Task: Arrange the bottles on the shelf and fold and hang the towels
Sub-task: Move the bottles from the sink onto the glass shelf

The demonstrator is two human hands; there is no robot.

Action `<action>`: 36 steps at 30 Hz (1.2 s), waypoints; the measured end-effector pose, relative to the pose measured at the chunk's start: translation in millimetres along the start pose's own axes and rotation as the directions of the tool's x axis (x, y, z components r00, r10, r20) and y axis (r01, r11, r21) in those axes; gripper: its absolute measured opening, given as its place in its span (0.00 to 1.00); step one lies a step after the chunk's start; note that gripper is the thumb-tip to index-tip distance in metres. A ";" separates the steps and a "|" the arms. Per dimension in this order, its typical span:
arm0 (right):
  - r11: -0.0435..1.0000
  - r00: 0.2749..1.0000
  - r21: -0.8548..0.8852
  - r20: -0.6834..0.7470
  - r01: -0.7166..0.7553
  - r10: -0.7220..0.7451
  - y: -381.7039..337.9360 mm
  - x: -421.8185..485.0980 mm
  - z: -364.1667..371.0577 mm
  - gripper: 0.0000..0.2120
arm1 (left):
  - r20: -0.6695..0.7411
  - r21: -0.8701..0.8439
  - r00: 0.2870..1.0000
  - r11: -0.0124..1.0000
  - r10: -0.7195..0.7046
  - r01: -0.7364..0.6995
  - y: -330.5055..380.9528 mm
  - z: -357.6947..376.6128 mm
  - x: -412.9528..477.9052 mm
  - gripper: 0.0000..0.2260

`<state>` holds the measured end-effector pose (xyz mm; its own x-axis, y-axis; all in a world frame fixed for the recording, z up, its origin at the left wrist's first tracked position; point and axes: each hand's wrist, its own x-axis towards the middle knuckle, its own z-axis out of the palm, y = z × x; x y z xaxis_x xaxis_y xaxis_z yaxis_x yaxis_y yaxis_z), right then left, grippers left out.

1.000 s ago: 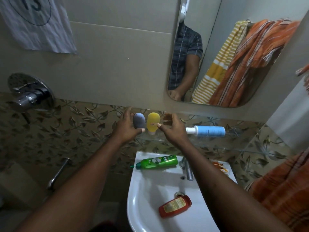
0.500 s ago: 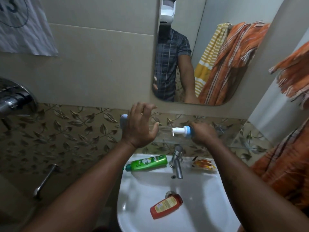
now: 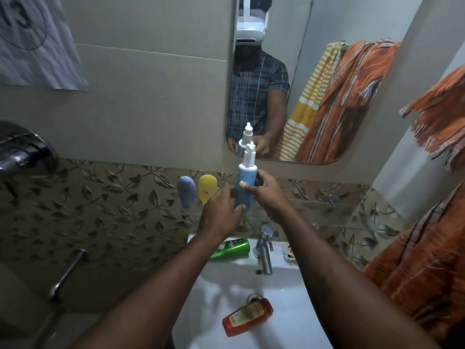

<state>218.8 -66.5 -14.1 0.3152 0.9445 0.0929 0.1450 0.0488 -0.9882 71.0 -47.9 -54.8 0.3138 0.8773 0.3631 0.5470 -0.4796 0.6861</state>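
Observation:
A blue bottle with a white nozzle cap (image 3: 246,183) stands upright over the glass shelf (image 3: 327,224) below the mirror. My right hand (image 3: 266,195) grips it from the right, thumb across its front. My left hand (image 3: 221,215) touches its lower left side with curled fingers. To the left on the shelf stand a grey-blue tube (image 3: 186,191) and a yellow tube (image 3: 207,187). A green bottle (image 3: 232,248) lies on the sink's back rim. A red bottle (image 3: 247,317) lies in the basin. An orange towel (image 3: 425,268) hangs at the right.
The white sink (image 3: 297,308) has a chrome tap (image 3: 264,249) at its back. A mirror (image 3: 352,79) reflects orange and yellow striped towels. A second orange towel (image 3: 440,114) hangs at the upper right. A shower mixer (image 3: 22,149) and a white cloth (image 3: 32,41) are at the left.
My right hand lifted the blue bottle from lying on the shelf and stood it upright next to the yellow tube. My left hand moved right from the tubes onto the blue bottle.

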 end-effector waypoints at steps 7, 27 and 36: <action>0.993 0.995 -0.093 0.078 0.067 -0.060 19.9 0.5 9.0 0.24 | 0.005 0.029 0.995 0.995 -0.096 0.095 -19.4 1.0 -0.9 0.13; 0.960 0.996 -0.268 -0.013 0.080 -0.087 45.4 -6.9 17.4 0.38 | 0.034 -0.083 0.993 0.989 -0.117 0.119 -82.7 5.1 -41.5 0.05; 0.773 0.867 -0.600 -0.255 0.206 -0.428 98.9 -75.0 37.8 0.09 | 0.252 0.253 0.851 0.880 -0.461 0.402 -151.3 29.4 -54.6 0.07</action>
<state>174.0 -120.3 -123.4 0.4499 0.7152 0.5349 0.7395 0.0375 -0.6721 -6.1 -23.7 -197.0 0.2104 0.9634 -0.1661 0.8041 -0.0739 0.5899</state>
